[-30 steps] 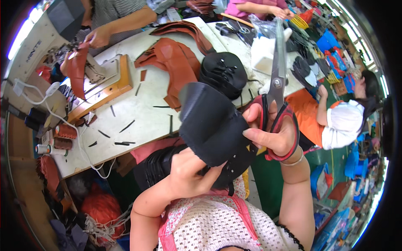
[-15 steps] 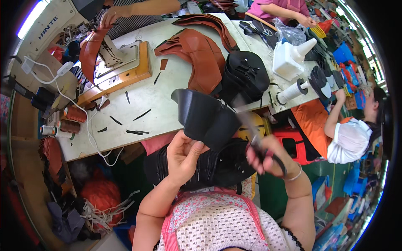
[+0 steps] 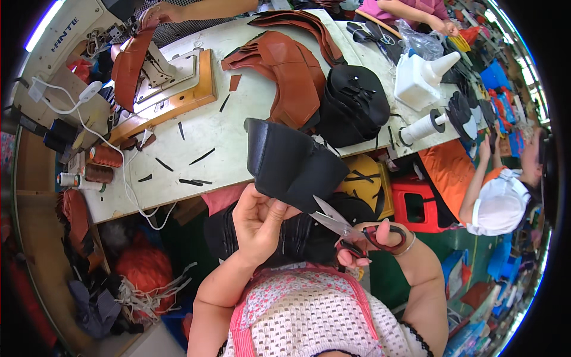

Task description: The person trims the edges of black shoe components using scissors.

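While gripped, leather piece [image 3: 291,163], scissors [image 3: 351,229].

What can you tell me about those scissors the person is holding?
The scissors have bare metal blades and red-and-black looped handles. The right hand grips them with fingers through the loops. The blades stand slightly apart, pointing up and to the left, their tips at the lower edge of the curved black leather piece that the left hand holds up.

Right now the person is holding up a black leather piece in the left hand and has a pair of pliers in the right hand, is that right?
Not quite. The head view shows the right hand holding scissors with red-and-black handles, not pliers, their blades open just under the piece. The rest stands: the left hand holds up the black leather piece.
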